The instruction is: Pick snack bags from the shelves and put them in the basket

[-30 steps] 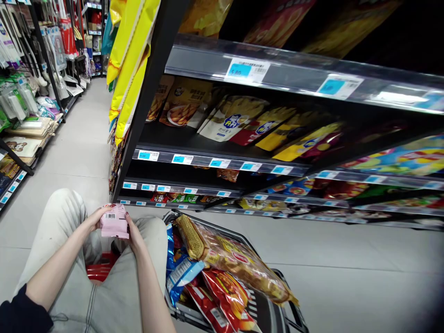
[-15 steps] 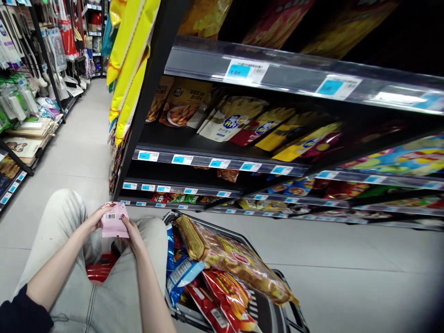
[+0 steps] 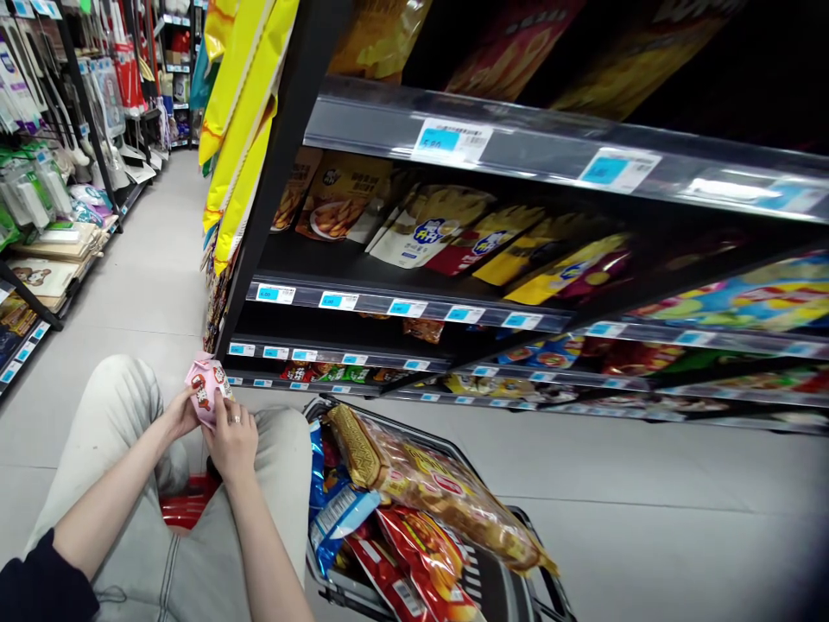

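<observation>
Between my knees, both hands hold a small pink snack packet (image 3: 208,387) with a printed picture side facing up. My left hand (image 3: 180,415) grips its left edge. My right hand (image 3: 234,436), with a ring on one finger, is closed at its lower right side, fingers lying on the printed face. Beside my right knee stands a dark shopping basket (image 3: 453,441). In it lie a long golden bread-like packet (image 3: 446,484), a red snack bag (image 3: 427,553) and a blue bag (image 3: 340,518).
Shelving with snack pouches (image 3: 420,229) rises in front and to the right, its price-tag rails (image 3: 453,142) jutting out. Yellow bags (image 3: 243,130) hang at the shelf end. To the left, a rack of household goods (image 3: 39,190) lines a grey-floored aisle (image 3: 148,250). A red seat (image 3: 187,505) shows beneath me.
The pink packet has been turned over: its barcode side showed before, its printed side shows now. My right hand has moved from its right edge onto its front.
</observation>
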Demonstrator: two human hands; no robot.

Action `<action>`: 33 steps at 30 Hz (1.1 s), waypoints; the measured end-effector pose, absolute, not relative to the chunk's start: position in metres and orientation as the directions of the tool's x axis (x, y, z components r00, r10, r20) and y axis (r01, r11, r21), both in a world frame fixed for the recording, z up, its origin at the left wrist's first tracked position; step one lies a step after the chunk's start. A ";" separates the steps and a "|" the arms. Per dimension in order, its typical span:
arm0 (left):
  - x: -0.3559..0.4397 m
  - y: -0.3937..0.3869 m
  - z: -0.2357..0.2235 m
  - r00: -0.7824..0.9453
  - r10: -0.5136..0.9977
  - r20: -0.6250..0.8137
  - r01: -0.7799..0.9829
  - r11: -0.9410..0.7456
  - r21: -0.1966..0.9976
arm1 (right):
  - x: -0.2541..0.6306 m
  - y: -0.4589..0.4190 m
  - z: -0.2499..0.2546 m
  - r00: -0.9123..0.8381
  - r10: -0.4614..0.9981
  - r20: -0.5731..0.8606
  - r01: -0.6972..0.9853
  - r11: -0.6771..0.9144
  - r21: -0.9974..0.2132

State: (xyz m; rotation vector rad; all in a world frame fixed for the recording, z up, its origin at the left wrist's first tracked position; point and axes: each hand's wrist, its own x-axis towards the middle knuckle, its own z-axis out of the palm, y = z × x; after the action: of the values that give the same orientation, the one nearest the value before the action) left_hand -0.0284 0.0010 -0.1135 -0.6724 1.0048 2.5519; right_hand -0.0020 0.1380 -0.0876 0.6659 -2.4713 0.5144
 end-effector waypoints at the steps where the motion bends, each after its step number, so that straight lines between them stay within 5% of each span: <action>1: -0.028 -0.001 -0.113 -0.847 0.121 -0.518 -0.430 -0.728 0.534 | -0.001 0.137 -0.085 -0.669 -0.364 0.648 -0.597 0.782 -0.178; 7: -0.019 -0.007 -0.106 -0.872 0.197 -0.448 -0.403 -0.808 0.430 | 0.012 0.129 -0.073 -0.395 -0.368 0.842 -0.745 0.665 -0.060; 16: -0.014 -0.007 -0.102 -0.880 0.317 -0.354 -0.445 -0.811 0.378 | 0.021 0.124 -0.080 -0.346 -0.374 0.861 -0.796 0.603 -0.058; 21: -0.016 -0.007 -0.101 -0.885 0.314 -0.345 -0.441 -0.804 0.398 | 0.019 0.127 -0.089 -0.449 -0.330 0.830 -0.822 0.517 -0.239; 24: -0.020 -0.008 -0.101 -0.891 0.286 -0.352 -0.423 -0.802 0.421 | 0.013 0.131 -0.092 -0.584 -0.108 0.804 -0.743 0.470 -0.477; 26: -0.024 -0.008 -0.103 -0.893 0.254 -0.371 -0.409 -0.802 0.436 | 0.008 0.135 -0.092 -0.707 0.053 0.705 -0.625 0.418 -0.659; 29: -0.031 -0.007 -0.111 -0.882 0.164 -0.441 -0.379 -0.802 0.461 | 0.000 0.141 -0.090 -0.924 0.229 0.307 -0.279 0.148 -0.949; 31: -0.034 -0.006 -0.116 -0.863 0.095 -0.496 -0.362 -0.800 0.478 | -0.005 0.143 -0.090 -0.969 0.242 0.040 -0.057 -0.063 -0.996; 33: -0.036 -0.005 -0.119 -0.843 0.040 -0.537 -0.351 -0.797 0.492 | -0.011 0.144 -0.092 -0.972 0.230 -0.056 0.022 -0.147 -0.989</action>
State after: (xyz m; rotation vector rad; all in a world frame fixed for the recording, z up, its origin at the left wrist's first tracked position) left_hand -0.0364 -0.0050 -0.1190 -0.7621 0.8837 2.6839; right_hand -0.0106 0.1440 -0.0920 -0.2919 -1.9545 2.2612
